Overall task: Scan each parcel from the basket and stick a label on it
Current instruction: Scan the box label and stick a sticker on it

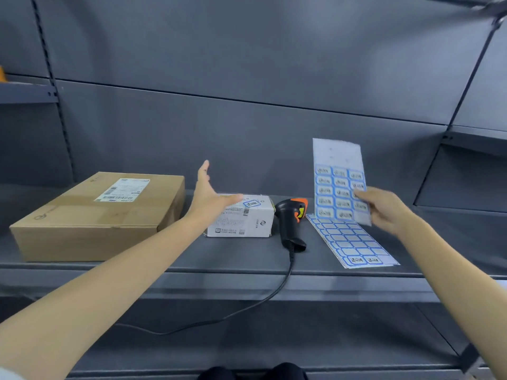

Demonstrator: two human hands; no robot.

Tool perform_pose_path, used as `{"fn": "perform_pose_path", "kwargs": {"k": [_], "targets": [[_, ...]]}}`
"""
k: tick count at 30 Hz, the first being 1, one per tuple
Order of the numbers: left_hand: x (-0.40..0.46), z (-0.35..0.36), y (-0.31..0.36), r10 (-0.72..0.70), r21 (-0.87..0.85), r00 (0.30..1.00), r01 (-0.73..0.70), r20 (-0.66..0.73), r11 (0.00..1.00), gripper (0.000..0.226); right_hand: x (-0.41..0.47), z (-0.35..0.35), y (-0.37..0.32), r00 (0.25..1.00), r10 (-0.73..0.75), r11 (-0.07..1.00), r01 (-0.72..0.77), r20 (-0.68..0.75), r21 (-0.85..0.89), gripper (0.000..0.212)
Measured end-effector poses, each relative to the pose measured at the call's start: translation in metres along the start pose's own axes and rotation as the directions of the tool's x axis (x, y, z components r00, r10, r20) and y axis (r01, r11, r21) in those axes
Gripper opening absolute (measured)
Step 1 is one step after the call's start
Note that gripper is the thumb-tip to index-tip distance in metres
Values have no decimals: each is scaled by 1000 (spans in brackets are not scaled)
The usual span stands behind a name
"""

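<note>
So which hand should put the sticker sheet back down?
The right hand. It already holds the label sheet just above the other sheet on the shelf. The left hand is open over the small white parcel.

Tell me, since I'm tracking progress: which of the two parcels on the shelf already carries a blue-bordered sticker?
The small white parcel beside the scanner: a blue-bordered label sits on its top. The large brown box shows only its white shipping label.

There are two parcels: one brown box [96, 215] and one small white box [244, 219]. There are two label sheets [340, 185] [351, 242], and one scanner [290, 223].
</note>
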State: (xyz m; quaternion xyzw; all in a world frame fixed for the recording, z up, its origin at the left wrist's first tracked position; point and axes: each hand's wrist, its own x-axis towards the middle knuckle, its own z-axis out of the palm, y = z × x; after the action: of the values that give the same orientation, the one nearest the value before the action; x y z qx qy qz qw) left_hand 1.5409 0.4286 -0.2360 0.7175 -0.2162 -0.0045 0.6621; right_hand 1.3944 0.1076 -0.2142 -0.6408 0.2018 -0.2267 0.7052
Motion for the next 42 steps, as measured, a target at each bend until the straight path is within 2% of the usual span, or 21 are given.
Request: {"fn": "perform_pose_path", "kwargs": {"k": [3,5,8,11,17,19,22,25,27,28,32,34,37,42], "targets": [[0,-3,-13,-78,21,997,78,2,997,116,3,-42,37,983,154,972,-168,-95,-164,19],[-1,-2,-18,-117,15,993,117,11,993,118,5,-58,55,970,181,934,-222,-162,-282,23],[-1,0,-22,-139,20,990,138,37,990,117,8,-60,65,966,104,837,-213,-235,-504,18],[0,0,-26,-157,34,987,156,45,987,112,11,-49,64,964,-20,641,-192,-266,-743,18],[4,-6,-34,-184,72,982,186,-31,980,116,17,-39,74,953,-103,440,-215,-287,-872,29],[4,-7,-36,-163,70,985,167,-63,983,117,18,-38,77,952,-151,361,-197,-266,-911,18],[2,-8,-35,-121,64,987,128,-108,990,115,20,-33,77,956,-166,323,-177,-240,-930,15],[2,-9,-30,-67,35,988,73,-139,997,112,20,-20,70,969,-162,412,-104,-185,-905,12],[1,-6,-24,-31,25,989,35,-146,999,110,13,-6,61,976,-180,485,-23,-125,-874,38],[0,-3,-21,-14,24,990,18,-143,1000,109,9,2,55,976,-201,513,28,-88,-858,43],[-7,29,-5,46,14,994,-45,-103,999,100,-6,26,30,979,-204,660,116,-28,-742,45],[-13,51,4,73,-7,994,-74,-82,997,98,-12,30,17,982,-185,758,124,-30,-640,45],[-25,88,19,96,-58,995,-98,-34,993,98,-22,26,2,995,-76,899,40,-64,-436,50],[-49,152,42,112,-124,992,-103,64,987,98,-49,-19,-10,999,34,976,-31,12,-216,59]]}}
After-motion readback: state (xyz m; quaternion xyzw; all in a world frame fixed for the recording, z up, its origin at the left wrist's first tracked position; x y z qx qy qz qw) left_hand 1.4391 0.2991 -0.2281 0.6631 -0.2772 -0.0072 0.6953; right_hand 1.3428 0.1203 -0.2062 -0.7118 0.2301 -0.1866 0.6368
